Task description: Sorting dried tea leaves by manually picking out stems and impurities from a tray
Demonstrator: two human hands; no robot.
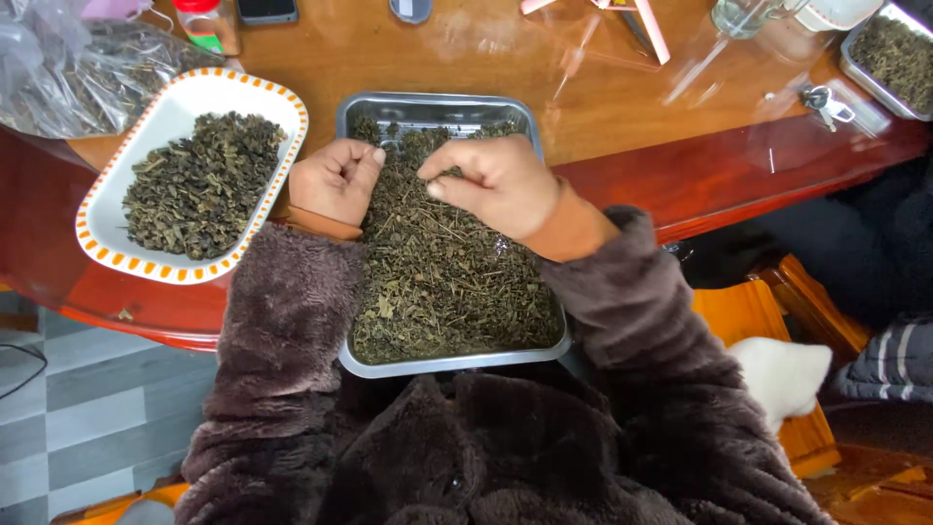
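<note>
A rectangular metal tray (437,105) stands before me, filled with dried green tea leaves (447,282) and thin stems. My left hand (335,180) rests curled at the tray's left rim, its fingers closed into a loose fist on some leaves. My right hand (496,185) hovers over the far middle of the tray, its fingertips pinched on a few leaves. Both arms wear brown fleece sleeves with orange cuffs.
A white oval dish with an orange-patterned rim (175,102) holds sorted leaves at the left. A plastic bag of leaves (68,68) lies at the far left. Another metal tray of leaves (894,53), keys (824,102) and a glass (743,15) sit at the far right.
</note>
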